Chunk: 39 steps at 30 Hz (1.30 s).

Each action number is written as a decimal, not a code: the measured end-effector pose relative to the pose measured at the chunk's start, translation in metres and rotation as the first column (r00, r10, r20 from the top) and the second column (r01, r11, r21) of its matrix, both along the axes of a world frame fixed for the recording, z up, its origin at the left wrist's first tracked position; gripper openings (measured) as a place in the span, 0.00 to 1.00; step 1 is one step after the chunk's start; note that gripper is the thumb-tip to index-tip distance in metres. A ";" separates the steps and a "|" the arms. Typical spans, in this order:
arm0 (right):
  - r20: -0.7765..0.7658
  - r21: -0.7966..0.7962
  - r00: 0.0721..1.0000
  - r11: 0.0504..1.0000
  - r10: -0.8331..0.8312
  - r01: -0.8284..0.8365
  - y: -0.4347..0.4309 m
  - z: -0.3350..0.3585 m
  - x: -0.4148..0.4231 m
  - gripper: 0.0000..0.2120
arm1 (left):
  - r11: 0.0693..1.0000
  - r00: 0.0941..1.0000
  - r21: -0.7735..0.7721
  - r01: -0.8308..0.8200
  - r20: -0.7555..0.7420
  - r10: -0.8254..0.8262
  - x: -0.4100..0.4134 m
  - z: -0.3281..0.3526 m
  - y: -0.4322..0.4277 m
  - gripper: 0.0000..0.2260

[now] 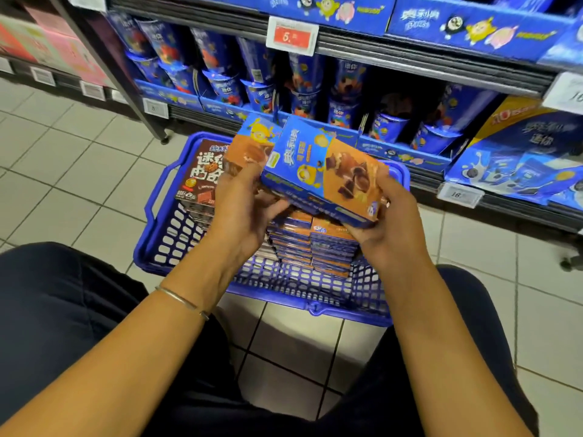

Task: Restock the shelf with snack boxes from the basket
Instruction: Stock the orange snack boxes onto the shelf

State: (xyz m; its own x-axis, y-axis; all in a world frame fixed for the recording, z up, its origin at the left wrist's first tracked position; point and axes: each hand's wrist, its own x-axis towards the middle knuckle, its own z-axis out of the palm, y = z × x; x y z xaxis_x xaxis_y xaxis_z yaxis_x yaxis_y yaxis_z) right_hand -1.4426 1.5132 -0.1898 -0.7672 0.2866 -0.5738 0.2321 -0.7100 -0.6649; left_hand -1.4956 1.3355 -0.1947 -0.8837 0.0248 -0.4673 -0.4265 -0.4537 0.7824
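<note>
Right hand [388, 222] grips 1 blue-and-orange snack box [325, 171], left hand [243, 212] holds a 2nd box [252, 149] just behind it, both above the blue basket [315, 288]. Stacked boxes [312, 244] sit toward its right wall.

Your two forearms [419, 326] were bare right up to the edge of view. A thin silver bangle [182, 302] circled the wrist just behind your left hand [243, 212]. Your right hand [392, 225] was ungloved. You wore dark, near-black trousers [56, 310], softly creased over both knees.
</note>
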 end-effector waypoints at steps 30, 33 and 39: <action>-0.149 0.202 0.980 0.975 0.129 -0.097 -0.018 0.003 0.005 0.04 | 0.941 0.940 -0.014 0.339 0.034 -0.339 0.011 0.010 -0.004 0.18; -0.159 0.198 0.978 0.975 0.137 -0.104 -0.024 -0.004 0.010 0.07 | 0.925 0.927 0.084 0.370 0.026 -0.374 0.007 0.015 -0.007 0.30; -0.090 0.419 0.962 0.886 0.257 -0.197 -0.036 -0.007 0.018 0.10 | 0.906 0.900 -0.062 0.418 -0.109 -0.423 -0.001 0.021 0.000 0.14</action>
